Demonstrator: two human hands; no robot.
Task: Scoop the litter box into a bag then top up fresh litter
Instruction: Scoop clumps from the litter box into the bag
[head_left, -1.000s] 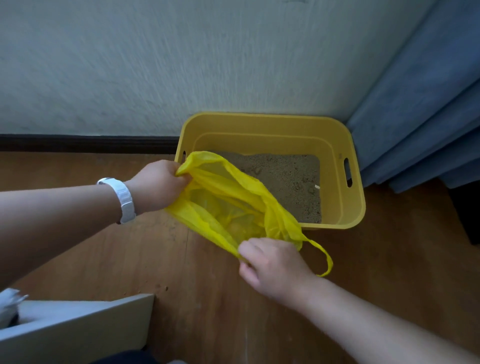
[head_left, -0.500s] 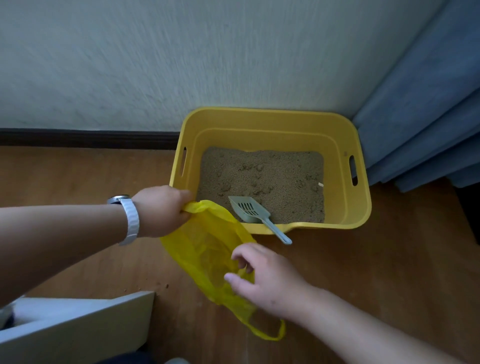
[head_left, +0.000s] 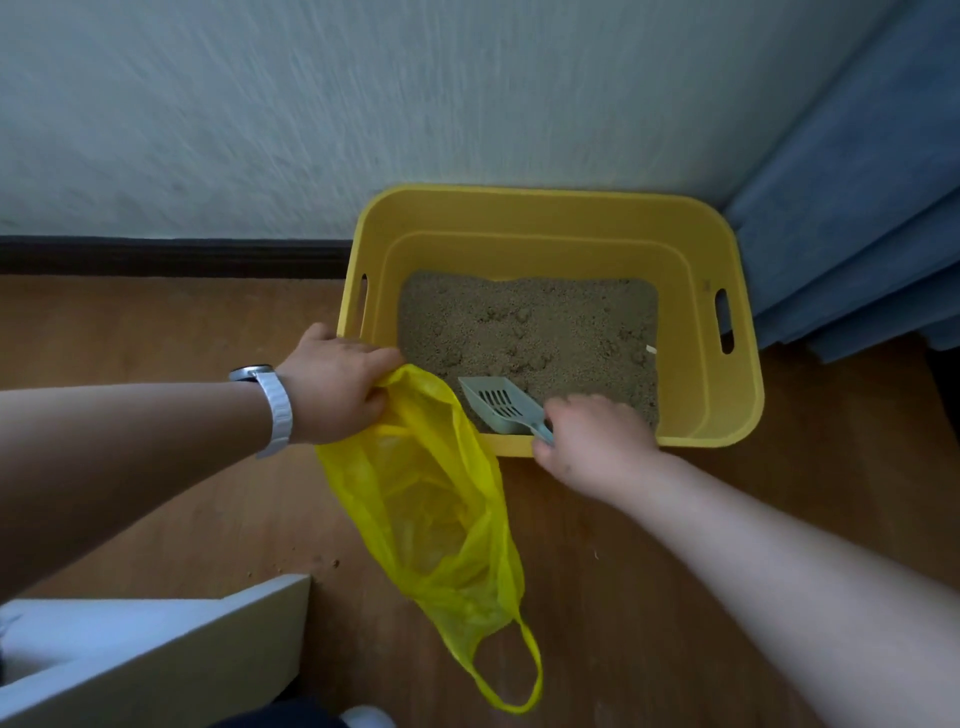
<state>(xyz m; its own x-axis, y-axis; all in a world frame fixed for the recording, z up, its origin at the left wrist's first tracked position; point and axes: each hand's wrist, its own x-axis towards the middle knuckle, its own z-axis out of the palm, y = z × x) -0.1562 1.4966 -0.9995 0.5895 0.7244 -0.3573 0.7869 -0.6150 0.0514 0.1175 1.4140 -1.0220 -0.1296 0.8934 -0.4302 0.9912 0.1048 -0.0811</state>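
A yellow litter box (head_left: 727, 415) stands on the wood floor against the wall, with sandy brown litter (head_left: 540, 332) inside. My left hand (head_left: 337, 389), with a white watch on the wrist, grips the top edge of a thin yellow plastic bag (head_left: 431, 509), which hangs open beside the box's front left corner and trails on the floor. A grey slotted scoop (head_left: 496, 402) lies on the litter by the front wall. My right hand (head_left: 592, 441) curls round the scoop's handle at the box's front rim.
A blue curtain (head_left: 857, 218) hangs at the right, touching the box's far corner. A dark skirting board (head_left: 171, 257) runs along the wall. A white board-like object (head_left: 156, 639) sits at bottom left. A few litter grains (head_left: 324, 561) lie on the floor.
My right hand let go of the bag and moved up to the scoop's handle. The bag dropped lower and now hangs from my left hand alone.
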